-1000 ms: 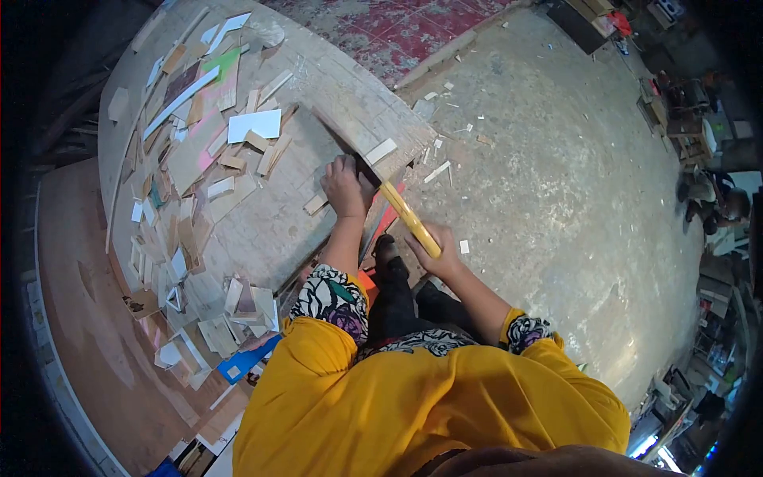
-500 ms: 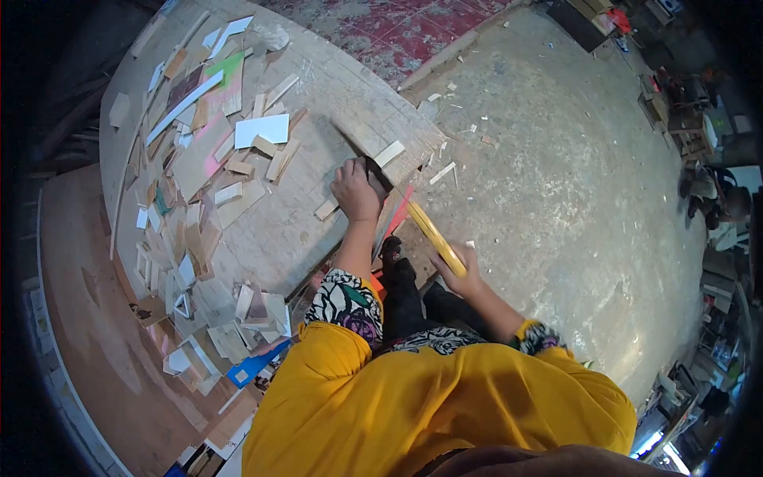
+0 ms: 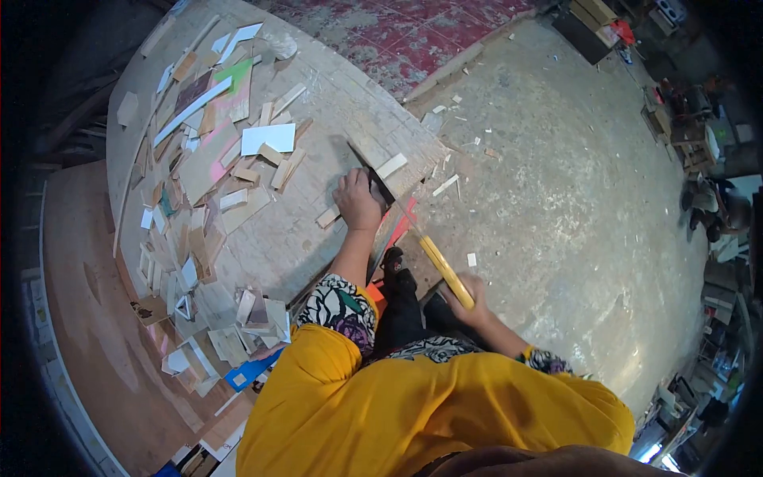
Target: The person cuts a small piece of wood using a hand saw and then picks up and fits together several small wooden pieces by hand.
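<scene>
My right hand [image 3: 470, 300] is closed around the yellow handle [image 3: 445, 270] of a handsaw, to the right of my legs. The dark saw blade [image 3: 372, 173] lies across a pale wood strip [image 3: 392, 165] near the corner of the worktable [image 3: 318, 111]. With its fingers curled, my left hand [image 3: 358, 200] presses the strip onto the tabletop, just left of the blade. One end of the strip shows below the left hand, the other beyond the blade; its middle is hidden by my fingers.
Many wood offcuts [image 3: 214, 151] and a white board piece [image 3: 269, 139] are strewn over the table's left side. A blue piece [image 3: 246, 372] sits near my left elbow. Scraps dot the concrete floor [image 3: 548, 175]. Several items crowd the far right wall.
My right hand has drawn the saw back toward my body, so more blade shows past the table edge. My left hand stays on the strip. The view has shifted slightly.
</scene>
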`<state>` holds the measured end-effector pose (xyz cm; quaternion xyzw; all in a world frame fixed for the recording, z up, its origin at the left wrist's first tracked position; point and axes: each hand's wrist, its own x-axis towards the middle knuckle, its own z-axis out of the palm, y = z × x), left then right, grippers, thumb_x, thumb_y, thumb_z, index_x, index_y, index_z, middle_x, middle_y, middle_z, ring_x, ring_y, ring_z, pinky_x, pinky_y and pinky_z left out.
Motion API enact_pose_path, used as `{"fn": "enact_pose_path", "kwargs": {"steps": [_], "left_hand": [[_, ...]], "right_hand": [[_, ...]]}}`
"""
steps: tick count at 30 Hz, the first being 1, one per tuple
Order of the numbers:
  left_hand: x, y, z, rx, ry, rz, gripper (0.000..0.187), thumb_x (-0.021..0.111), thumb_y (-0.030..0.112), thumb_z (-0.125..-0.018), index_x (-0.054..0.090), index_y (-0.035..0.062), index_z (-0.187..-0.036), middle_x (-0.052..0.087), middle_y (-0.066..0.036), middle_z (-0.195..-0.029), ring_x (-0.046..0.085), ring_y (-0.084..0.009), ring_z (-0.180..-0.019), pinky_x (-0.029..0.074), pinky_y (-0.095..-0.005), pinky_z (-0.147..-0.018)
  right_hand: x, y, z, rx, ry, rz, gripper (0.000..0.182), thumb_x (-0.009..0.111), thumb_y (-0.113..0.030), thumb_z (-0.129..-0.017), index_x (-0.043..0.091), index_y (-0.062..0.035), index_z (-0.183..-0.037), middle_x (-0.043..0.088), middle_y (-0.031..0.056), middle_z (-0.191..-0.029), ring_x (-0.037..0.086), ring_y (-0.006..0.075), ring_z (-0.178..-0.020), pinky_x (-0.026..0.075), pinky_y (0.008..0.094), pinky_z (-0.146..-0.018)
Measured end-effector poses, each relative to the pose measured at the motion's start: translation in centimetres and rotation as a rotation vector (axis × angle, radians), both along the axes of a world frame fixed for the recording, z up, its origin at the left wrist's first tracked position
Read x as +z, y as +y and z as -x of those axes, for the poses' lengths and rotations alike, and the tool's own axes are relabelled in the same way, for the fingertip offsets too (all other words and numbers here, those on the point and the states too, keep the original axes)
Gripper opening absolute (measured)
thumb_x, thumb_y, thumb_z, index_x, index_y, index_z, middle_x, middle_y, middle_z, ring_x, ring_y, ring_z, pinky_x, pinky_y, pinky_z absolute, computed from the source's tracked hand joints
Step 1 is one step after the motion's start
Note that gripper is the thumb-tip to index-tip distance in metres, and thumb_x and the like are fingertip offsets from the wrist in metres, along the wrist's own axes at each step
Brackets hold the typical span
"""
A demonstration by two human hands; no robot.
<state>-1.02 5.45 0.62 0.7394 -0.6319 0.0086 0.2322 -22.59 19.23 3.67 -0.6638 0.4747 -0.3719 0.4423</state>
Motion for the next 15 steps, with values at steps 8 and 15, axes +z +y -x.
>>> {"fn": "enact_pose_path", "kwargs": {"steps": [8, 15], "left_hand": [[-0.4, -1.1, -1.1, 0.007, -0.031, 0.051, 0.026, 0.059, 0.011, -0.067, 0.057, 0.0076, -0.092, 0.054, -0.006, -0.096, 0.049, -0.0245, -0.094, 0.037, -0.0408, -0.078], [-0.1, 2.1, -0.8, 0.055, -0.011, 0.013, 0.027, 0.057, 0.008, -0.068, 0.056, 0.0061, -0.094, 0.053, -0.007, -0.101, 0.047, -0.0262, -0.098, 0.036, -0.0415, -0.082]], "right_hand": [[-1.5, -7.4, -4.9, 0.006, -0.069, 0.011, 0.016, 0.062, -0.017, -0.076, 0.054, -0.0029, -0.074, 0.054, 0.016, -0.061, 0.054, 0.0329, -0.055, 0.042, 0.0362, -0.051], [-1.4, -4.9, -5.4, 0.078, -0.05, 0.029, 0.015, 0.062, -0.018, -0.076, 0.056, -0.0042, -0.077, 0.056, 0.0163, -0.067, 0.054, 0.0366, -0.063, 0.042, 0.0401, -0.059]]}}
